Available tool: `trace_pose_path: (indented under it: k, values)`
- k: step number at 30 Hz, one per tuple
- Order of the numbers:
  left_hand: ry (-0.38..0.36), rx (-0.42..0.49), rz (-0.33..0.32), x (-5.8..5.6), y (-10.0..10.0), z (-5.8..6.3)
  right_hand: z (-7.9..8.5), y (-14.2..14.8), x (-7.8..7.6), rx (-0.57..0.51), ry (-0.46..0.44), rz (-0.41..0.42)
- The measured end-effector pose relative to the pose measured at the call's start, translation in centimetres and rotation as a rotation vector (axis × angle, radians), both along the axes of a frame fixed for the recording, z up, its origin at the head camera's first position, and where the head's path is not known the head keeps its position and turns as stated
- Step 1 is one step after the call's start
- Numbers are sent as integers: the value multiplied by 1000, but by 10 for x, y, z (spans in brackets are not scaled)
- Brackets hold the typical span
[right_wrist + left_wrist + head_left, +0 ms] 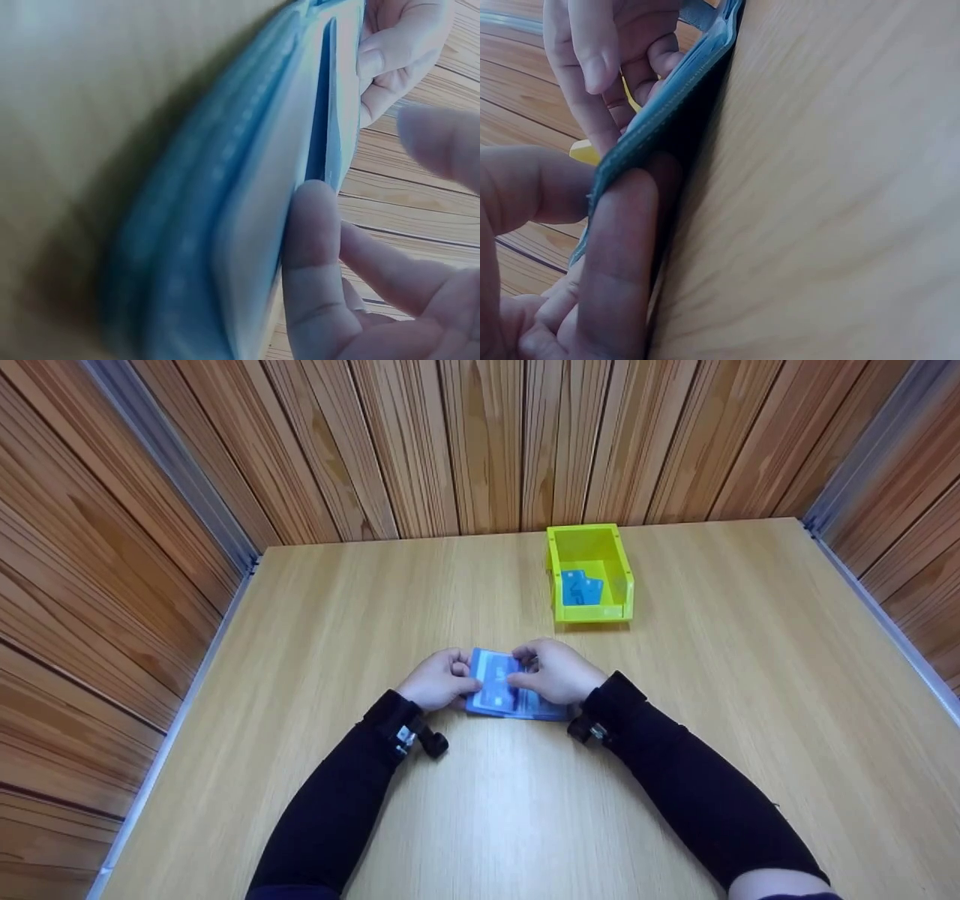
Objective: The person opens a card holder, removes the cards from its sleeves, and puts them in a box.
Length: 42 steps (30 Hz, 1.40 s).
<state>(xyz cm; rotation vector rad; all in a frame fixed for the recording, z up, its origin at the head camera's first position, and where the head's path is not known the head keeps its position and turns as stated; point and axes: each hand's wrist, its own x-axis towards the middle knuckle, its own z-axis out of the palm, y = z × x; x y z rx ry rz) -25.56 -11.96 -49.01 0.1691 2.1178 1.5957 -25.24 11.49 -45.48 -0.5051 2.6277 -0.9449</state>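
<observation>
A blue wallet (493,682) with stitched edges lies spread low over the table, its pockets facing up. My left hand (441,680) pinches its left edge; in the left wrist view, finger and thumb sit on either side of that stitched edge (641,142). My right hand (559,671) is over the wallet's middle and right part. In the right wrist view, one fingertip (313,199) touches the rim of an inner pocket (321,112), while another finger (442,142) stands apart from it. What lies inside the pockets is hidden.
A yellow-green open-front bin (592,619) stands beyond the hands, slightly right, with a few blue cards (581,588) in it. Wood-plank walls (480,450) close off the back and sides of the wooden table (360,607).
</observation>
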Motion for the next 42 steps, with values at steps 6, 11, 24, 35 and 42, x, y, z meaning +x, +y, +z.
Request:
trace_pose_path:
  k: [6,11,24,35,42]
  values:
    - [-1,-8,2,0,0,1,-2,1,-3,-20,-15,-12]
    - [-10,-8,12,1,-1,0,-3,3,-6,-79,-115,-53]
    - [20,-57,-5,1,0,2,-4,4,-7,-172,-220,-110]
    - [24,-58,1,1,1,0,-7,5,-10,-209,-287,-182]
    - [8,-41,6,1,1,0,-5,5,-11,-194,-286,-217]
